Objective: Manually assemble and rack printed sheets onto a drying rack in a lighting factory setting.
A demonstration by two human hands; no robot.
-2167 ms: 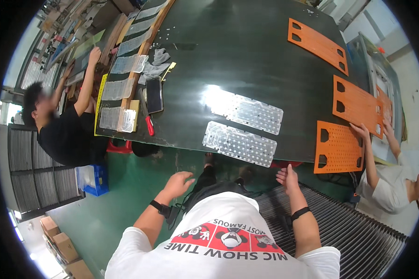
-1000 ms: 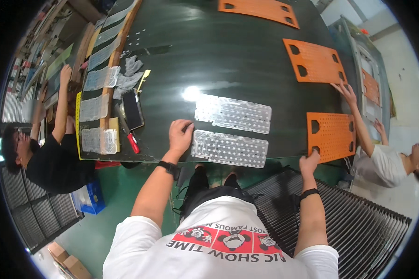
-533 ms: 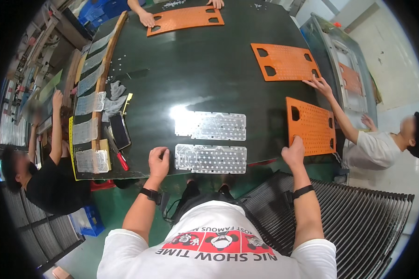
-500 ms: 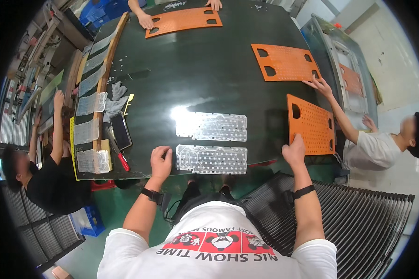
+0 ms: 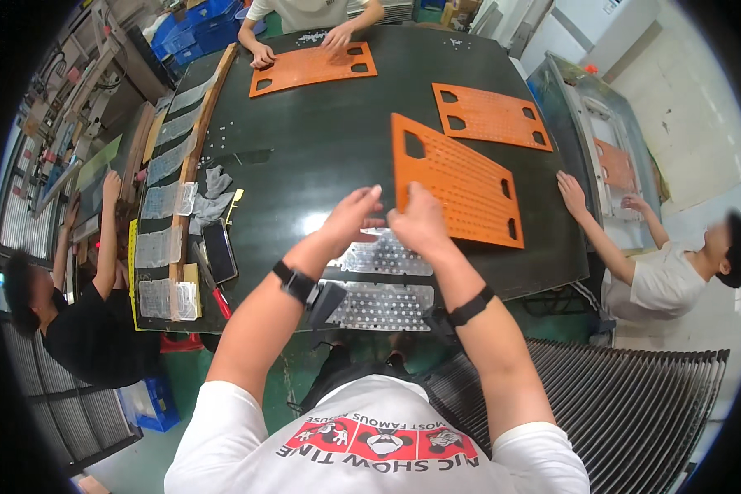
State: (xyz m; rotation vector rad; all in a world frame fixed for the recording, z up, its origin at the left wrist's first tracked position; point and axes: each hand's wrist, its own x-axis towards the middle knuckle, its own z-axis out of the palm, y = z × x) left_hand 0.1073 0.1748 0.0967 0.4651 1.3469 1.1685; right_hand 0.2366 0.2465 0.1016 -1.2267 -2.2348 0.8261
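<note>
My right hand [image 5: 422, 218] grips the left edge of an orange perforated plate [image 5: 473, 193], near the cut-out at its corner. The plate is tilted, raised on its left side above the dark table; whether its right end touches the table I cannot tell. Just left of it, my left hand [image 5: 354, 219] is in the air with fingers apart and nothing in them. Under my hands and forearms lie two clear sheets with silvery traces and rows of dots, a farther sheet [image 5: 387, 257] and a nearer sheet [image 5: 379, 306], both partly hidden.
Another orange plate [image 5: 494, 115] lies at the far right of the dark table [image 5: 305, 140]. A co-worker's hands touch a third plate [image 5: 313, 67] at the far edge. Clear sheets [image 5: 158, 249] line a wooden strip at left, near a phone [image 5: 219, 251], grey cloth and red-handled tool [image 5: 221, 302].
My right hand has brought the orange plate leftward from the table's right edge. My left hand has moved up and right toward it. The right co-worker's hand has left the other plate.
</note>
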